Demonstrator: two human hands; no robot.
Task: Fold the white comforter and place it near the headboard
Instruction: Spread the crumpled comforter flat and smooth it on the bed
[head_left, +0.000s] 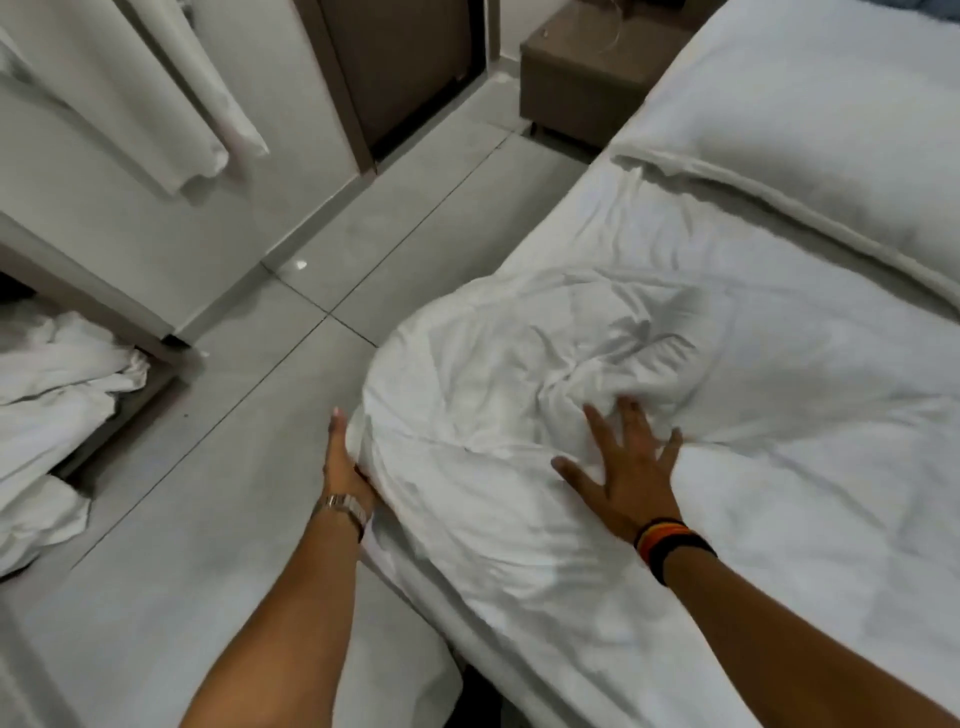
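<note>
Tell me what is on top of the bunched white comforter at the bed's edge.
The right hand lies flat on top of the comforter, fingers spread. The left hand presses its outer side, not its top. What lies beneath the comforter is covered; only the bed shows around it.

Comforter (519, 395): white cloth, matt, soft and heavily creased. Sheet (831, 519) on the bed: white cloth, matt, lightly wrinkled. Pillow (810, 130): white cloth, matt, mostly smooth. Floor (218, 519): large pale grey tiles, smooth, glossy, with a small bright reflection. Nightstand (587, 88): brown, matt, wood-like finish. Curtain (171, 93): off-white cloth, matt. Linen heap (52, 395) at left: white cloth, crumpled. Watch (347, 506): shiny metal band. Wristbands (670, 543): matt, black with orange and yellow stripes; material cannot be told.
</note>
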